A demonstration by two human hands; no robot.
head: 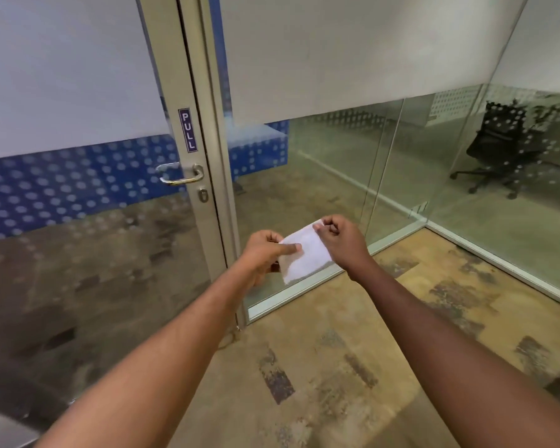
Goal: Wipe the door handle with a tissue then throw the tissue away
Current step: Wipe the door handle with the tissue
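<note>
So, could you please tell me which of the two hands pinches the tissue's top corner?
The right hand pinches the tissue at its top corner; the left hand grips its left edge.

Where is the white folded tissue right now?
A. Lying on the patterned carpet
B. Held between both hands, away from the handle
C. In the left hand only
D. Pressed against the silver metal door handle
B: the white folded tissue is pinched by the left hand and the right hand in front of the glass, well below and to the right of the silver metal door handle.
</note>
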